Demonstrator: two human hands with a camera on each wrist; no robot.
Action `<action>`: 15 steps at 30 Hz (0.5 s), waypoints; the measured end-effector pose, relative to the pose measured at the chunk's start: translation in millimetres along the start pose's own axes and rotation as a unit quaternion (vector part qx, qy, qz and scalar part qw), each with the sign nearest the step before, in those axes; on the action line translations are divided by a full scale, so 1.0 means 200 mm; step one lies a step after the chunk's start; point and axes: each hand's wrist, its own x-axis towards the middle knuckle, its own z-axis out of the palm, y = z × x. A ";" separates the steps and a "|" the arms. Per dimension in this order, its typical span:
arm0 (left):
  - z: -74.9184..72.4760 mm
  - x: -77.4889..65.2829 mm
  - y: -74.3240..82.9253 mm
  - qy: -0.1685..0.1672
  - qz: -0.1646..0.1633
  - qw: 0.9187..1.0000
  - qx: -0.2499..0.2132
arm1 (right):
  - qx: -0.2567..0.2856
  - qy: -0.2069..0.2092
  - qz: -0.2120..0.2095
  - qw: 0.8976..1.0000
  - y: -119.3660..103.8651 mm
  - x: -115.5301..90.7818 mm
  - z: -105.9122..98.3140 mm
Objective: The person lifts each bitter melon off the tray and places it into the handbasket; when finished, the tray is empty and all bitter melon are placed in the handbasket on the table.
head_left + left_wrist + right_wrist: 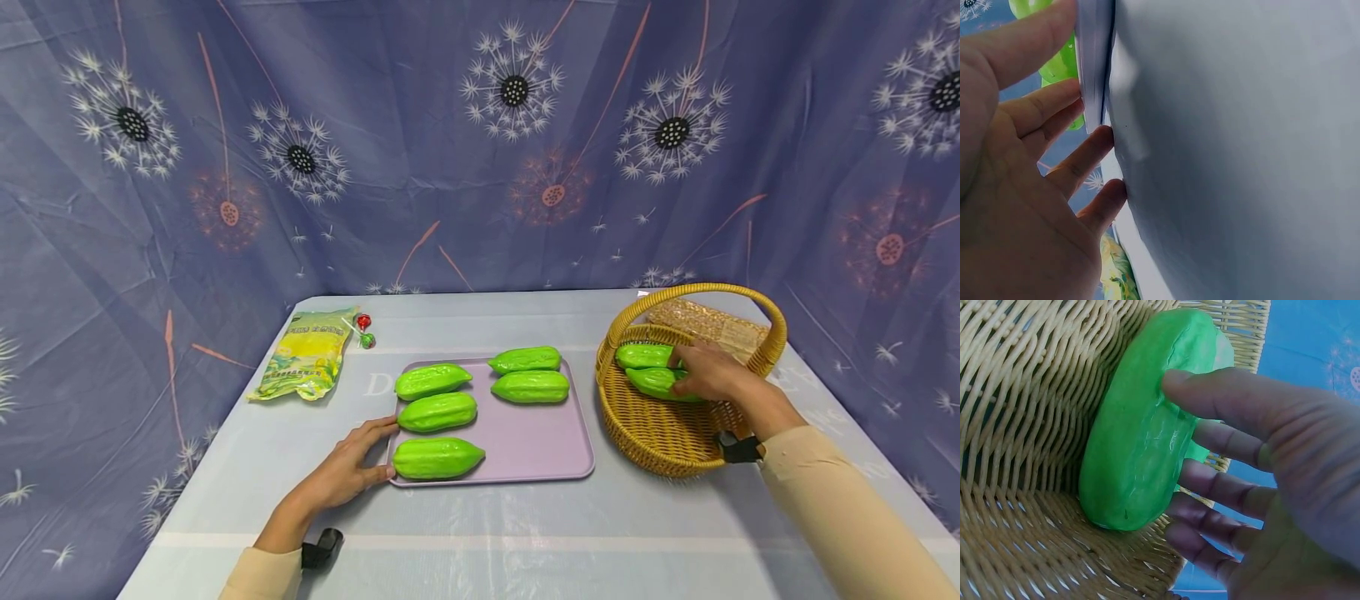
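Note:
My left hand (347,467) lies at the left edge of a lilac tray (532,442), thumb and fingertips touching its rim with the fingers spread and nearly straight. On the tray rest several glossy green ridged fruits, one of them at the front left (437,458). My right hand (712,372) reaches into a wicker basket (652,429) under its arched handle. There it holds a green ridged fruit (1138,425), thumb on one side and bent fingers along the other. A second such fruit (643,356) lies just behind it in the basket.
A yellow-green packet (307,354) lies at the back left, beside a red lollipop (363,321) and a green lollipop (367,341). Behind the basket is a gold-brown package (708,325). A patterned blue curtain (420,167) hangs beyond the table.

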 end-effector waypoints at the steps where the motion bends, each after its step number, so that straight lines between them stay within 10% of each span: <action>1: 0.00 0.00 0.00 0.000 0.000 1.000 0.001 | 0.000 0.005 -0.003 1.000 0.00 0.00 0.00; 15: 0.00 0.00 0.00 -0.002 -0.007 1.000 0.000 | 0.038 0.066 -0.016 0.997 -0.12 -0.07 -0.08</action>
